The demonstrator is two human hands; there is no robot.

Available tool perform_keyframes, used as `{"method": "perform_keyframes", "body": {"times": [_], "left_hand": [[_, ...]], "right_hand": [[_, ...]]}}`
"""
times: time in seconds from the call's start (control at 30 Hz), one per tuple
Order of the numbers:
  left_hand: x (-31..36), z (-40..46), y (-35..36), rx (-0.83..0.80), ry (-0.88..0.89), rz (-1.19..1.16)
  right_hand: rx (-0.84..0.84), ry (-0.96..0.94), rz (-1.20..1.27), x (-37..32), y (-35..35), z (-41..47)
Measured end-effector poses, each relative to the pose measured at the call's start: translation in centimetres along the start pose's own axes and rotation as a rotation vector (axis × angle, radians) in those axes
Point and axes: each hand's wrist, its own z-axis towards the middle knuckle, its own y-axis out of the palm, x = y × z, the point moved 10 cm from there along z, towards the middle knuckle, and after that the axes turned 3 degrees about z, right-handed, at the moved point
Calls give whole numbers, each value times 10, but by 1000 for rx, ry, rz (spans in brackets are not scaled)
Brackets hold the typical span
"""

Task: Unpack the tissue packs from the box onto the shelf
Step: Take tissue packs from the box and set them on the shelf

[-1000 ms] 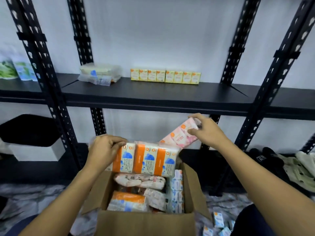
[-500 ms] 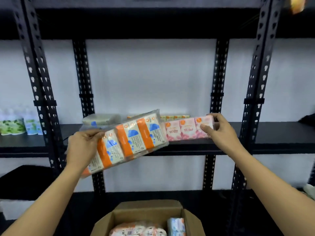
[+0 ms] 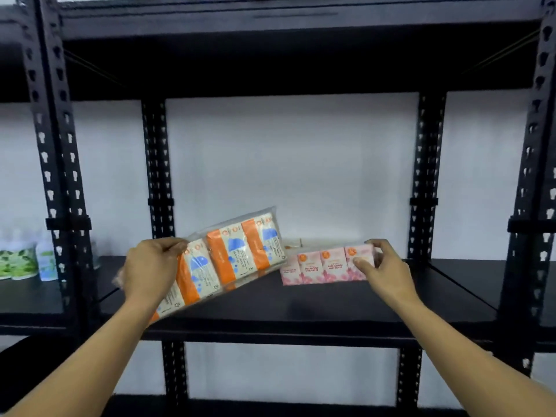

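Left hand (image 3: 150, 270) grips orange-and-blue tissue multipack (image 3: 224, 261) by its left end, fingers curled over top edge; pack tilted, right end raised, held over black shelf (image 3: 301, 311). Right hand (image 3: 380, 267) pinches right end of pink tissue pack row (image 3: 323, 266), which stands upright on shelf, just right of orange pack. Green-and-white packs (image 3: 21, 261) on adjoining shelf, far left. Box out of view
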Motion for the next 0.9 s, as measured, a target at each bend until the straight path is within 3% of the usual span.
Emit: {"method": "perform_keyframes", "body": {"times": [0.47,0.9], "left_hand": [[-34,62,55,9,24,144],[-43,74,72,24,36,202]], "right_hand": [[-147,20,87,29,161,82],[-239,75,53,50,216,102]]}}
